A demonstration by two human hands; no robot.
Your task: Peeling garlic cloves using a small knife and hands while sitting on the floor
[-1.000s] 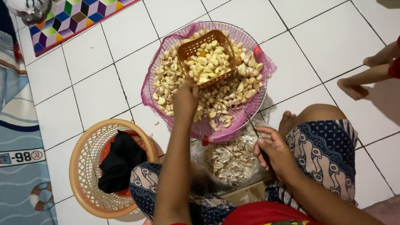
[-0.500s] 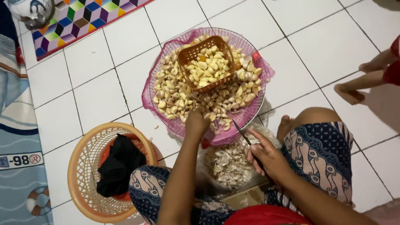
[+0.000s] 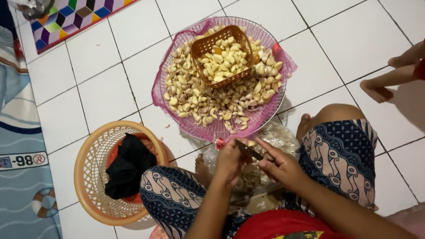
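Seemingly pale garlic clove (image 3: 250, 144) meets dark knife (image 3: 248, 150)

Floor's glossy white ceramic tile (image 3: 356, 27), smooth with thin grout lines. The round tray (image 3: 269, 114) of garlic is pink plastic mesh; sitting on it is a small brown woven-plastic basket (image 3: 204, 45). Left of the tray, a tan plastic lattice basket (image 3: 89, 187) holds matt black cloth (image 3: 128, 166). Just below the tray, a crinkly clear plastic bag (image 3: 282, 133).
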